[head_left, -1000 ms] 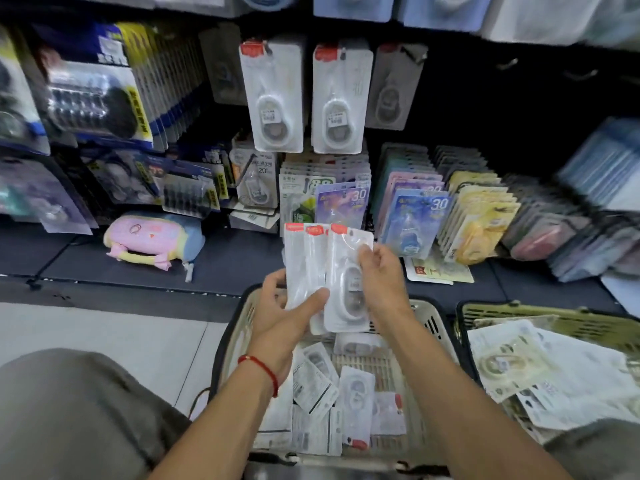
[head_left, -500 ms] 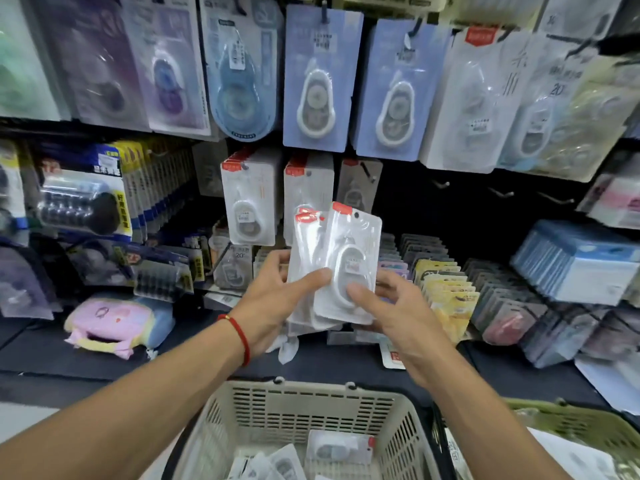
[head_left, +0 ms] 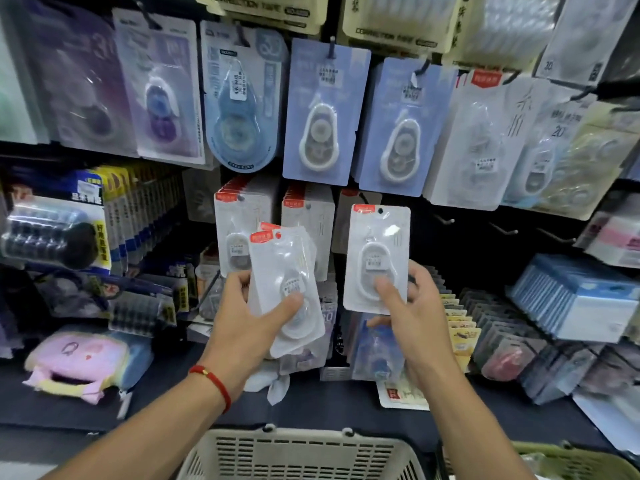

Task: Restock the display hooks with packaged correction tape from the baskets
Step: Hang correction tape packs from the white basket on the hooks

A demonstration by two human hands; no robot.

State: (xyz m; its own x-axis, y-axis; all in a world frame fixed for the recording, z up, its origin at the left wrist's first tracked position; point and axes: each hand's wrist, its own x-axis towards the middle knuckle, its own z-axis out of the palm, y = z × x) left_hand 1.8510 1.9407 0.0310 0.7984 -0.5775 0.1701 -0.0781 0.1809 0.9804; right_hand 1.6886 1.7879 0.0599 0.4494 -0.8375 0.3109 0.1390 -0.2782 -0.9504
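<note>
A shop wall of hanging stationery packs [head_left: 325, 112] rises above a dark shelf [head_left: 311, 403] and cream basket [head_left: 298, 455]. The left hand [head_left: 249, 327] grips a stack of correction tape packs [head_left: 284, 285]; the right hand [head_left: 412, 317] pinches a single pack [head_left: 377, 251], seemingly near bare hooks [head_left: 502, 230].

The left hand [head_left: 254, 318] covers the lower half of its stack [head_left: 287, 289], so the number of packs there cannot be counted. The right hand [head_left: 414, 317] hides the bottom corner of the single pack [head_left: 375, 258]. The beige basket [head_left: 298, 455] and green basket [head_left: 568, 462] are cut off by the bottom edge, their contents out of sight. Price-label print is too small to read. The left packs [head_left: 79, 81] are blurred.
</note>
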